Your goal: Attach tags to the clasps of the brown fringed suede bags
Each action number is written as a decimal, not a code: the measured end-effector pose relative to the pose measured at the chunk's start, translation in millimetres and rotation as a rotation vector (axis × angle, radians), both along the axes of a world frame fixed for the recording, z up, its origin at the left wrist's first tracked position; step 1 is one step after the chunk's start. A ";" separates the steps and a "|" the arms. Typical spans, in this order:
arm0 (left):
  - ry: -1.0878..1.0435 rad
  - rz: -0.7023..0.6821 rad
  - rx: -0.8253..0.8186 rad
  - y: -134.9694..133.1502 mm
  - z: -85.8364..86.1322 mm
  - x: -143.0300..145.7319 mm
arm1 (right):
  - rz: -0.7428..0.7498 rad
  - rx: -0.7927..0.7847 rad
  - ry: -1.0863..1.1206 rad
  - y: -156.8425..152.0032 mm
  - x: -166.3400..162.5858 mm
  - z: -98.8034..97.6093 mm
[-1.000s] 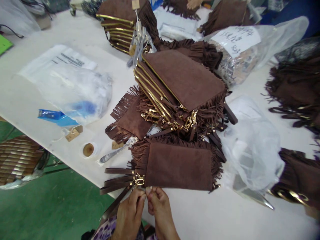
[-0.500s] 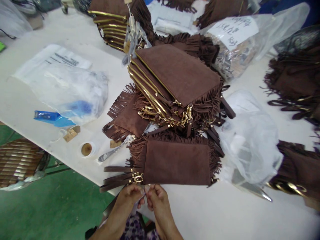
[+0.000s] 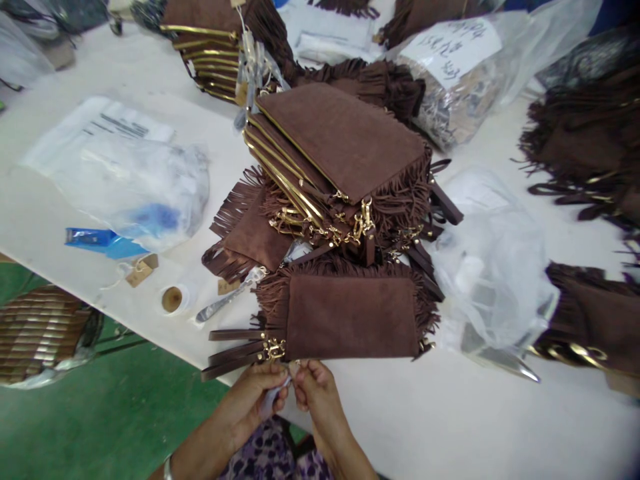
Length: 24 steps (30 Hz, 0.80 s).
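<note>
A brown suede fringed pouch (image 3: 350,317) lies flat at the table's near edge, its gold clasp (image 3: 274,349) and brown straps (image 3: 233,350) pointing left. Just below that clasp my left hand (image 3: 255,397) and my right hand (image 3: 314,390) meet, fingers pinched together. Something small and pale shows between the left fingers; I cannot name it. Behind the pouch rises a stack of the same pouches (image 3: 340,143) with gold zips.
The white table (image 3: 450,427) also bears clear plastic bags (image 3: 493,267), a blue packet (image 3: 103,241), a small tape roll (image 3: 173,299), paper tags (image 3: 141,270) and a metal tool (image 3: 225,301). More pouches lie at the right (image 3: 585,153) and far back (image 3: 210,40). Green floor at the left.
My hands have drawn slightly back from the clasp toward me, still pinched together. The view has shifted a little; the pouch lies as before.
</note>
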<state>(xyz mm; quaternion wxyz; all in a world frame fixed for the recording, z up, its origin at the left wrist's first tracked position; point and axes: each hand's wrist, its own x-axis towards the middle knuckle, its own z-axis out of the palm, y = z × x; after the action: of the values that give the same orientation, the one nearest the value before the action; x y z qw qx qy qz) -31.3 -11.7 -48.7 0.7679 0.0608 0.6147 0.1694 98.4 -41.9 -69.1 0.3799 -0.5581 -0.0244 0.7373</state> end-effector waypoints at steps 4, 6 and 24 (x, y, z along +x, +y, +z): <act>0.084 -0.042 0.144 -0.9 8.0 7.4 | 0.003 -0.010 -0.016 0.7 -0.8 0.1; 0.186 -0.135 0.214 -0.2 13.4 10.1 | 0.006 -0.008 -0.034 1.3 -1.1 0.9; 0.103 -0.277 0.147 -7.5 7.4 -2.5 | 0.050 0.040 -0.399 -48.7 10.2 8.6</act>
<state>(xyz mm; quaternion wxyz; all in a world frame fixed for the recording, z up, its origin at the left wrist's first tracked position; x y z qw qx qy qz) -33.8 -19.3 -41.3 0.7448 0.2096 0.6251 0.1027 108.6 -90.6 -60.5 0.3601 -0.6847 -0.1277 0.6207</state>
